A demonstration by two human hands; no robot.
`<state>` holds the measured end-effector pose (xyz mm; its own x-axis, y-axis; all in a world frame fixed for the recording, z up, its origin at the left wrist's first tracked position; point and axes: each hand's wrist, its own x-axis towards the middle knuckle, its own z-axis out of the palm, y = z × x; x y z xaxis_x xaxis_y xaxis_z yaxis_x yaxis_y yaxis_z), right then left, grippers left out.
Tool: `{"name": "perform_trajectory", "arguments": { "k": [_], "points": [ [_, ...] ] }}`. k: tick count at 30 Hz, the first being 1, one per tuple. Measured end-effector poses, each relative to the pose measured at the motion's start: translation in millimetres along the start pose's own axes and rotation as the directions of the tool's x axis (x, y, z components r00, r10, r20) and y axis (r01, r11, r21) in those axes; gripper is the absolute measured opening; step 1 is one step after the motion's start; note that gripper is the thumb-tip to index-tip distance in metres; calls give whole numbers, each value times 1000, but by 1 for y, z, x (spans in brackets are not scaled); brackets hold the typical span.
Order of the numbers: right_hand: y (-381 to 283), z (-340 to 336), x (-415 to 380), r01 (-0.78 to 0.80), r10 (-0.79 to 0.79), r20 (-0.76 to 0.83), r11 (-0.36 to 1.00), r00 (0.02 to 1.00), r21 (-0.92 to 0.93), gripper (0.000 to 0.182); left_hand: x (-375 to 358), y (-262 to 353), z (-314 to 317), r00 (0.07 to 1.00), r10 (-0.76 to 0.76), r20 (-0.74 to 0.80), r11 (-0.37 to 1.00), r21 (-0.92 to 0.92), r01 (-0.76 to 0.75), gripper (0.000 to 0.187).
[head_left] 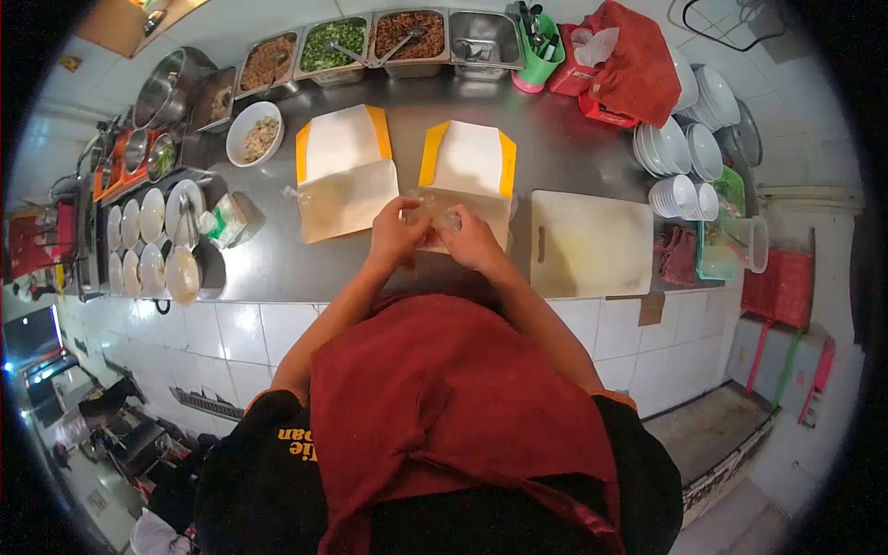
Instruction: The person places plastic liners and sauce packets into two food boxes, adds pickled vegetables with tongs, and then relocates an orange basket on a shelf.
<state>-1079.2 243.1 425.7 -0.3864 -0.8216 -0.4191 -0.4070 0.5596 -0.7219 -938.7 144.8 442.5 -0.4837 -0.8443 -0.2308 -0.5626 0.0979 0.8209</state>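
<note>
My left hand (398, 231) and my right hand (472, 242) come close together over the front of the right-hand takeaway box (467, 162). Both pinch a crumpled piece of clear plastic (450, 220), perhaps a bag; what is in it is hard to make out. This box is white inside with yellow flaps, its lid folded back. Left of it lies a second open takeaway box (347, 196) of the same kind, with something clear in its base. A white cutting board (592, 242) rests to the right of my right hand.
Steel food pans (412, 42) with toppings line the back, beside a green utensil holder (538, 57). A white bowl of food (255, 134) and small plates (151, 217) stand left. Stacked white bowls (661, 148) and a red cloth (638, 65) are on the right.
</note>
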Motion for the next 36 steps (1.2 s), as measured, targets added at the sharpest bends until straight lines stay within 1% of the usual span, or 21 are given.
{"name": "perform_trajectory", "arguments": {
  "k": [1, 5, 7, 8, 9, 11, 12, 13, 14, 15, 17, 19, 21, 22, 24, 25, 27, 31, 33, 35, 36],
  "points": [
    [-2, -3, 1, -25, 25, -19, 1000, 1000, -1, 51, 2, 8, -6, 990, -92, 110, 990, -92, 102, 40],
    [-21, -18, -6, -58, 54, 35, 991, 998, 120, 45, 17, -2, -14, 973, -28, 230, 941, -323, 103, 45],
    [-14, -11, -1, -8, 6, 23, 993, 1000, 114, 43, 22, -11, -14, 970, 185, 160, 959, -245, -142, 55],
    [-12, -5, 2, 49, -50, 12, 992, 999, 117, 41, 24, -17, -14, 971, 172, 164, 960, -249, -128, 55],
    [-21, -5, 2, 37, -41, 30, 993, 999, 115, 41, 23, -18, -16, 987, 84, 138, 967, -249, -48, 53],
    [-50, -10, 5, -209, 104, 242, 859, 965, 468, 40, 17, -16, -30, 994, -30, 107, 966, -253, 57, 51],
    [-55, -5, 8, -268, 132, 279, 804, 951, 531, 41, 15, -7, -43, 970, -185, 156, 875, -422, 235, 45],
    [-72, -6, 12, -275, 134, 292, 809, 947, 520, 41, 15, -2, -50, 921, -315, 228, 725, -569, 389, 40],
    [-91, -11, 15, -285, 134, 423, 904, 896, 317, 37, 12, 0, -45, 945, -291, 151, 578, -759, 300, 27],
    [-102, -13, 19, -254, 160, 543, 962, 824, 101, 33, 12, -13, -33, 942, -301, 146, 567, -767, 300, 27],
    [-89, 0, 30, -164, 132, 580, 986, 804, 3, 39, 13, -50, -4, 956, -266, 121, 576, -776, 258, 19],
    [-69, 12, 37, -62, 103, 613, 994, 783, -88, 45, 13, -45, -6, 930, -322, 175, 516, -791, 328, 18],
    [-53, 16, 35, 244, -128, 505, 955, 854, -170, 47, 15, -42, -9, 899, -318, 300, 410, -812, 416, 16],
    [-68, 9, 31, 248, -126, 508, 952, 852, -179, 47, 16, -41, -10, 901, -316, 298, 402, -818, 411, 16],
    [-98, -5, 23, -222, 171, 605, 975, 777, 9, 44, 22, -41, -13, 934, -271, 232, 433, -837, 333, 18],
    [-100, -6, 22, -226, 175, 603, 974, 778, 8, 44, 23, -28, -23, 933, -270, 236, 431, -837, 336, 18],
    [-100, -5, 14, -392, 115, 630, 863, 768, 320, 38, 22, -7, -39, 944, -286, 167, 464, -838, 289, 20],
    [-117, -3, 21, -264, -31, 570, 864, 821, 428, 31, 31, 0, -50, 945, -310, -105, 498, -865, 67, 21],
    [-125, 3, 35, -260, -69, 603, 859, 795, 441, 23, 35, -13, -65, 938, -320, -135, 500, -865, 46, 21],
    [-127, 24, 50, -216, -117, 595, 863, 795, 457, 22, 38, -31, -84, 947, -273, -171, 635, -771, 44, 20],
    [-119, 44, 61, -101, -146, 511, 900, 847, 424, 23, 37, -39, -93, 945, -273, -177, 639, -768, 40, 20]
  ]
}}
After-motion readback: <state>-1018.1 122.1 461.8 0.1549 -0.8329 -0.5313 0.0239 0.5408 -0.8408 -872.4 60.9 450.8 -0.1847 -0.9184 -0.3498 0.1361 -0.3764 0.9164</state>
